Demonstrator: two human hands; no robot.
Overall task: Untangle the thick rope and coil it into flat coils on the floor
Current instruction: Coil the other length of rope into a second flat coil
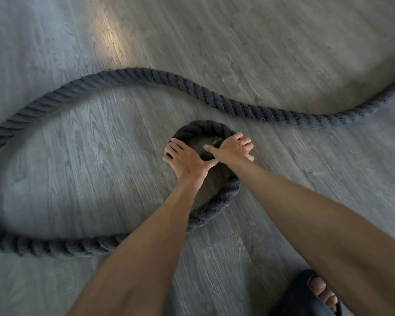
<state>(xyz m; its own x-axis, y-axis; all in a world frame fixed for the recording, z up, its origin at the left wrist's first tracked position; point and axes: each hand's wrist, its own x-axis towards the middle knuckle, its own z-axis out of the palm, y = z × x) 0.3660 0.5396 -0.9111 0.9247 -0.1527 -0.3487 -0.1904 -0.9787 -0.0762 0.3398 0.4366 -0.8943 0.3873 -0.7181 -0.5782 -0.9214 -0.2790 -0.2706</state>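
Note:
A thick dark grey twisted rope (214, 92) snakes over the wood floor. Its near part is bent into one small loop (221, 201) at the centre. From there it runs to the lower left, round the left edge, arcs across the middle and leaves at the right edge. My left hand (185, 157) lies on the loop's left side with fingers spread and fairly straight, pressing on it. My right hand (234, 148) sits on the loop's far right side, thumb inside the loop and fingers curled over the rope's outer side. The rope under both hands is hidden.
Grey wood-plank floor (283, 53) lies all around. My foot in a dark slide sandal (315, 297) stands at the bottom right, close to the loop. The big outer bend of rope encloses bare floor to the left of the loop.

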